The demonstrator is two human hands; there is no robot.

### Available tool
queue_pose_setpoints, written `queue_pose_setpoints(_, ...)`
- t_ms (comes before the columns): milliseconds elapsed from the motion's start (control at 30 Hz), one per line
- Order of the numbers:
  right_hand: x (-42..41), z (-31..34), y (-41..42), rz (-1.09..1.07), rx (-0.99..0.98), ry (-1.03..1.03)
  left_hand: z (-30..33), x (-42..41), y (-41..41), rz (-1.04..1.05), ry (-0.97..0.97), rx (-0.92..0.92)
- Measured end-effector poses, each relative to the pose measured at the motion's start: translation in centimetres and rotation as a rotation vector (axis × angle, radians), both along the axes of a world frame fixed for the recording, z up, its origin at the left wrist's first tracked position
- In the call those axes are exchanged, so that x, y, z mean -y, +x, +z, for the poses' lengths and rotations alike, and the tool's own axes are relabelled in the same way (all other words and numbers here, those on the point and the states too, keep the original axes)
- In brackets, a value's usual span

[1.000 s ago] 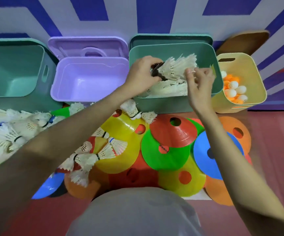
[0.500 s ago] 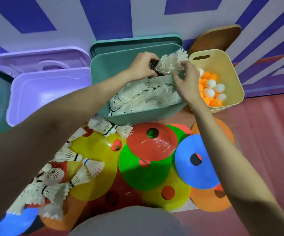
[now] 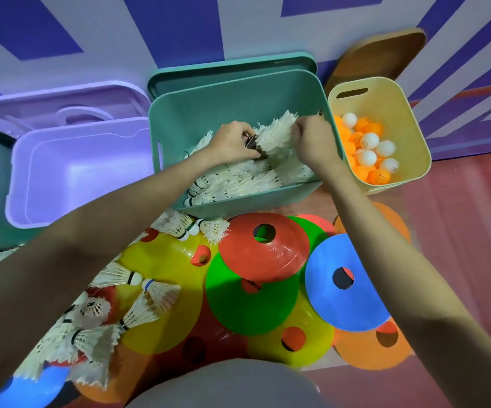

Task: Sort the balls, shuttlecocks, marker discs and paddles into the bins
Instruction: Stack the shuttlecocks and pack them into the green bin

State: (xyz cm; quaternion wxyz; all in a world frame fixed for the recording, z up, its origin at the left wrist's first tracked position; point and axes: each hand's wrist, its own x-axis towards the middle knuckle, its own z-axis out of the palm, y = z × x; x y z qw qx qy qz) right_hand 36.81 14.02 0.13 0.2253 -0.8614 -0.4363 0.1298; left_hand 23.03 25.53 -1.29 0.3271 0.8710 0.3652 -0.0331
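White feathered shuttlecock bundle [image 3: 273,136]: I've got both hands, left [image 3: 232,142] and right [image 3: 312,142], pinching it inside the teal plastic bin [image 3: 238,92], probably to seat it flat.

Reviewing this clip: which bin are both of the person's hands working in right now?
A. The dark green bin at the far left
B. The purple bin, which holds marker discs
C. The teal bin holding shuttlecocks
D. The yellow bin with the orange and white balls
C. Both the left hand and the right hand are inside the teal bin, gripping a bunch of shuttlecocks above the ones already lying in it.
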Motion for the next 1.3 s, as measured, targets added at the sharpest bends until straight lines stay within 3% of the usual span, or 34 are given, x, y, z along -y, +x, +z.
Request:
queue_pose_setpoints(267,1.2,-0.3,0.1,0.061,0.288,-0.103,-0.4,1.5,-1.0,-0.179,0.031,-0.009)
queue_pose_setpoints(400,1.1,-0.4,0.1,0.119,0.276,-0.235,-1.0,1.2,-1.4,-0.147,0.031,0.054)
queue_pose_setpoints(567,0.6,0.0,0.1,0.184,0.235,-0.369,-1.4,1.6,-0.8,-0.193,0.049,-0.007)
queue_pose_setpoints(933,0.3,1.1,-1.7,0.238,0.240,-0.498,-0.1,1.0,-2.6,-0.202,0.040,0.008)
queue_pose_setpoints(1067,1.9,2.3,-4.3,0.268,0.233,-0.390,1.7,1.5,-5.3,-0.126,0.090,0.159)
queue_pose_setpoints(1300,6.8,3.3,-12.1,0.457,0.060,0.080,5.5,5.1,-15.0,0.198,0.156,0.616)
